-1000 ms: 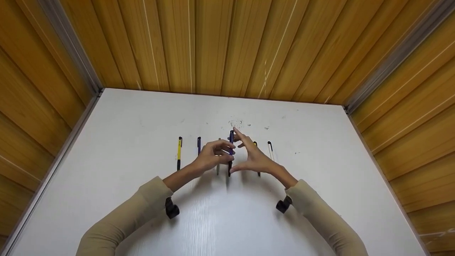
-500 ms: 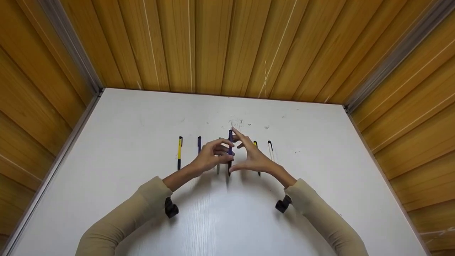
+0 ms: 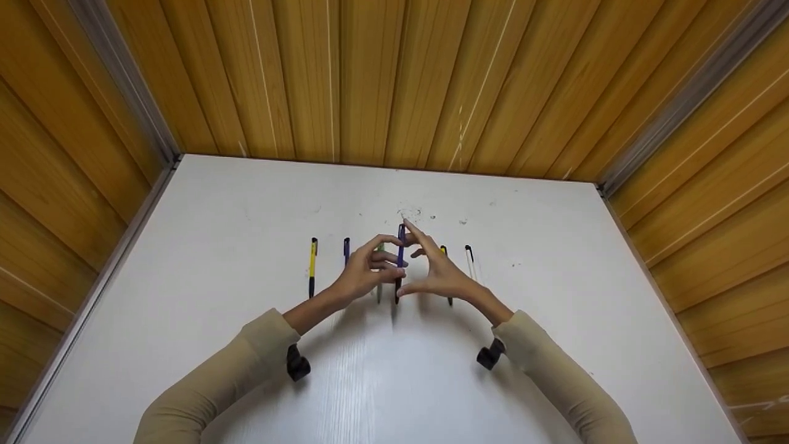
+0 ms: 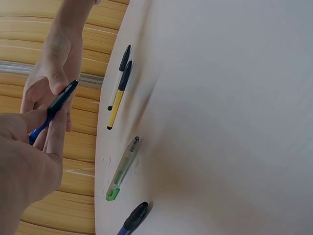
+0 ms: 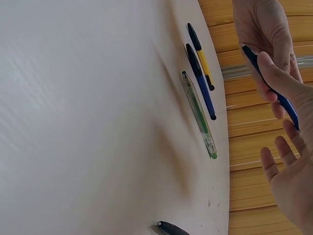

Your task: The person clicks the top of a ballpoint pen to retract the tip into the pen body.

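Pinching with bare left hand [image 3: 363, 269], holding bare right hand [image 3: 442, 274] spread just beside it, slanting beige-sleeved forearms [image 3: 225, 364] inward behind both.

head: high, forward-down, wide | wrist views: close, turned sideways, sharing green pen [image 4: 122, 169]

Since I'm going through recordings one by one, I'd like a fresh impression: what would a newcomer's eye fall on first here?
Probably the slim blue pen with a black grip, held above the white tabletop by the left hand, with the right hand beside it. Next, likely the slim yellow pen with black ends, lying leftmost in the head view, and the orange-brown wood-look panels behind the tabletop.
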{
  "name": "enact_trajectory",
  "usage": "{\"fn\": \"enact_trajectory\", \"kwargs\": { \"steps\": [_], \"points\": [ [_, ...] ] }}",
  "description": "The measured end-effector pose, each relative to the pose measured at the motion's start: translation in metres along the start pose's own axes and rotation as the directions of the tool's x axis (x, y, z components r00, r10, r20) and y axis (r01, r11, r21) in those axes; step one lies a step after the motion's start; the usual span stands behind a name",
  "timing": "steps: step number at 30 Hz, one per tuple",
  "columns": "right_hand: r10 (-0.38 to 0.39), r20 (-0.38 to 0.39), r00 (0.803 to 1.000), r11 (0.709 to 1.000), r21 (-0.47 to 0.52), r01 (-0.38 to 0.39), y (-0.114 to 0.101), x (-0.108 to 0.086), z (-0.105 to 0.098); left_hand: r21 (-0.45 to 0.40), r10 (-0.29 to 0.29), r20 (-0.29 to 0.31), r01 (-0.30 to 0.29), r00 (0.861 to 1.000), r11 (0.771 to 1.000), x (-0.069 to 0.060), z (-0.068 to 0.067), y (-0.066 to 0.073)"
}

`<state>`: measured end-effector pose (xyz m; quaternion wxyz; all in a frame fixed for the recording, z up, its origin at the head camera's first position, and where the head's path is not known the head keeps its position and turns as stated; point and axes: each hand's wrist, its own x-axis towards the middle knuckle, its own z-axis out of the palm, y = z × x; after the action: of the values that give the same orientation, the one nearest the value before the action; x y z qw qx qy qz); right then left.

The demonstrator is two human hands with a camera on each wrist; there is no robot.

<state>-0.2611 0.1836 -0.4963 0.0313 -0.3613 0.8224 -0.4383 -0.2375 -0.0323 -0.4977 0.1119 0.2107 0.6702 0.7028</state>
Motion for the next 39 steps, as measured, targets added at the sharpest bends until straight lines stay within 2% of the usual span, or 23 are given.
{"fn": "enact_trajectory", "kwargs": {
  "steps": [5,12,20,24,31,39],
  "points": [
    [-0.006,-0.008,1.0,1.0,0.023,0.006,-0.0011,0.0021,-0.0009,-0.018,0.022,-0.007,-0.023,1.0,1.0,0.0009,-0.0015,-0.0019],
    [-0.022,-0.004,1.0,1.0,-0.007,0.022,0.0001,0.0032,-0.0006,0.0,0.056,0.017,-0.056,0.998,0.998,0.002,-0.0032,-0.0053],
    [-0.018,0.005,1.0,1.0,-0.016,0.019,-0.0017,0.0034,0.0016,0.021,0.062,-0.005,-0.062,0.998,0.998,0.0019,-0.0028,-0.007],
    [0.002,0.0,1.0,1.0,0.012,-0.002,-0.0009,0.0047,0.0031,0.019,0.07,-0.045,-0.07,0.997,0.997,0.0021,-0.0008,-0.0063],
    [0.012,-0.031,0.999,0.998,0.06,-0.01,0.0005,0.003,0.0046,0.081,0.063,-0.098,-0.055,0.993,0.995,0.0044,0.004,-0.0049],
    [0.032,-0.034,0.999,0.997,0.078,-0.029,0.0006,0.0007,0.0046,0.078,0.034,-0.094,-0.027,0.995,0.997,0.0068,0.0046,-0.0028]
  ]
}}
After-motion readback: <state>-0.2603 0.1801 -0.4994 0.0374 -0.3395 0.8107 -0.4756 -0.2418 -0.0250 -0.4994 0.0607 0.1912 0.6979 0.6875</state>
